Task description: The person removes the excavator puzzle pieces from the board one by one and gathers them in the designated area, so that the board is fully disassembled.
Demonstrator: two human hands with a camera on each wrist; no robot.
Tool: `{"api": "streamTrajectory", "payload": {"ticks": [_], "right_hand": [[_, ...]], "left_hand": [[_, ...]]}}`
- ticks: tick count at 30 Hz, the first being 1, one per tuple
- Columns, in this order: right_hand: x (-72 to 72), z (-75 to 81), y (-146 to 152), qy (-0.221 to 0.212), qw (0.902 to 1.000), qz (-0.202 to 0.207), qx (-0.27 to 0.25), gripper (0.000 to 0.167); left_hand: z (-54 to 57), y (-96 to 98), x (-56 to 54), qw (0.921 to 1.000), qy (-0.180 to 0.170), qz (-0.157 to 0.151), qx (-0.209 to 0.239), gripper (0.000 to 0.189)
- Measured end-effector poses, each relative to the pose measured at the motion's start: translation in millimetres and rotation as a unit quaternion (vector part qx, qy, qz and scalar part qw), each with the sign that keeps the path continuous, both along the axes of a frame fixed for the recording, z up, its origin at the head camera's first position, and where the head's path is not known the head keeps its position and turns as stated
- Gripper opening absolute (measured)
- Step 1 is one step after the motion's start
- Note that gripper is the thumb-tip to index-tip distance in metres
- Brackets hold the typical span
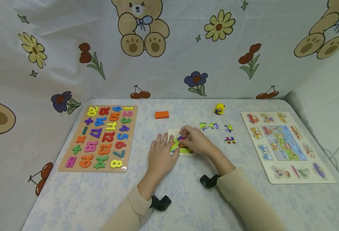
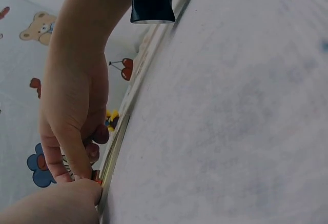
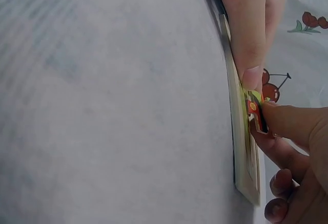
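Centre of the head view, a small rectangular puzzle board with pale frame and green picture (image 1: 174, 132) lies flat, the left hand (image 1: 162, 154) at its left edge; a red, black and green jigsaw piece (image 3: 255, 110), tilted, pinched by the right hand (image 1: 197, 140)!

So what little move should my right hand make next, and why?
Probably press the puzzle piece flat: your right hand pinches it tilted at the small puzzle board, not lying level, and your left hand touches the board, so could steady it.
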State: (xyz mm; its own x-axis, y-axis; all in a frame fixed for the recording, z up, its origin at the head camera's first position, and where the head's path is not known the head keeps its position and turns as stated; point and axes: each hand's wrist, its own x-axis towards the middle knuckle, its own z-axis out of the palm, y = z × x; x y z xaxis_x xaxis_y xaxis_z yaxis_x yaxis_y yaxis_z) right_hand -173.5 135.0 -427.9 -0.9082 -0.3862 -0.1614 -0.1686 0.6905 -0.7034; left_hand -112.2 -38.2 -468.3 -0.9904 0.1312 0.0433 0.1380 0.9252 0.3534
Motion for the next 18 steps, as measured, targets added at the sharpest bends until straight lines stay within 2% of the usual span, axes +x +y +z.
{"api": "streamTrajectory", "payload": {"ticks": [4, 7, 12, 18], "right_hand": [[0.4, 0.7, 0, -0.01, 0.9994, -0.003, -0.034, 0.023], [0.7, 0.5, 1, -0.001, 0.9989, -0.005, -0.046, 0.023], [1.4, 1.9, 6, 0.013, 0.9991, -0.012, -0.039, 0.025], [2.0, 4.3, 24, 0.017, 0.9986, -0.042, -0.026, 0.027]], "left_hand": [[0.3, -0.2, 0.2, 1.0, -0.002, -0.001, 0.0, 0.065], [0.0, -0.5, 0.5, 1.0, -0.002, -0.002, -0.002, 0.066], [-0.6, -0.2, 0.4, 1.0, -0.004, -0.003, -0.003, 0.066], [-1.2, 0.1, 0.8, 1.0, -0.005, 0.0, 0.003, 0.067]]}}
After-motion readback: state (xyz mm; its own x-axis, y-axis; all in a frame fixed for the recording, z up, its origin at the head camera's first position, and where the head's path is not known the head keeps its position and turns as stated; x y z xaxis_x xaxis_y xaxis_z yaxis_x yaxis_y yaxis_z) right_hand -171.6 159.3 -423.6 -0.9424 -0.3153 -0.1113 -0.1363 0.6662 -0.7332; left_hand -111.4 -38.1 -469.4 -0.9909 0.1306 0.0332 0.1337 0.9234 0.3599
